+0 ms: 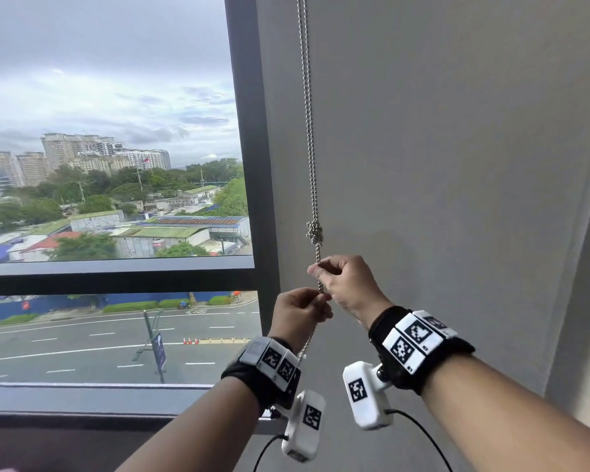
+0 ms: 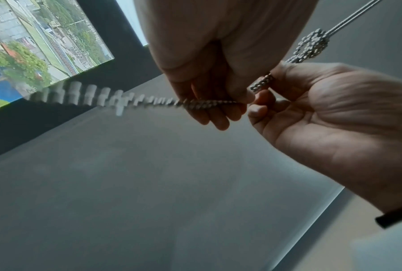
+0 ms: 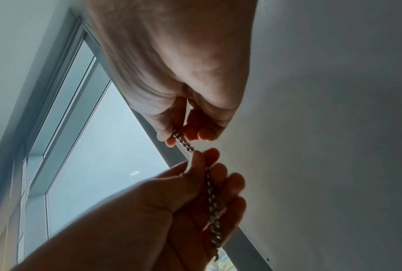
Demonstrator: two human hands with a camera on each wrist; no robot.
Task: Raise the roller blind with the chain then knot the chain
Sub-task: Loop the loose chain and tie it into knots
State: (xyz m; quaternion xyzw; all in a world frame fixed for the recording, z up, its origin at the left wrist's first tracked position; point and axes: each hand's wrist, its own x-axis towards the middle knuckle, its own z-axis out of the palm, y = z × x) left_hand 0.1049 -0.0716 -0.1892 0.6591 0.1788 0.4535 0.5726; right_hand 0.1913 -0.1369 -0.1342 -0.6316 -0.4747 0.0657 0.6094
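A metal bead chain [image 1: 309, 131] hangs doubled down the grey wall beside the window and carries a tight knot [image 1: 314, 233]. Just below the knot, my right hand [image 1: 324, 272] pinches the chain between thumb and fingertips. Directly under it, my left hand [image 1: 309, 306] grips the same strands, and the loose tail [image 1: 305, 349] drops past my left wrist. The left wrist view has the knot [image 2: 313, 47] above both hands and the tail [image 2: 204, 103] running blurred to the left. A short stretch of chain [image 3: 183, 143] spans the two hands in the right wrist view. The blind itself is out of sight.
The dark window frame [image 1: 252, 165] stands upright just left of the chain, with uncovered glass [image 1: 109, 131] beyond it. A grey wall [image 1: 440, 165] fills the right side. The window sill [image 1: 82, 400] runs below my left forearm. Camera cables dangle under both wrists.
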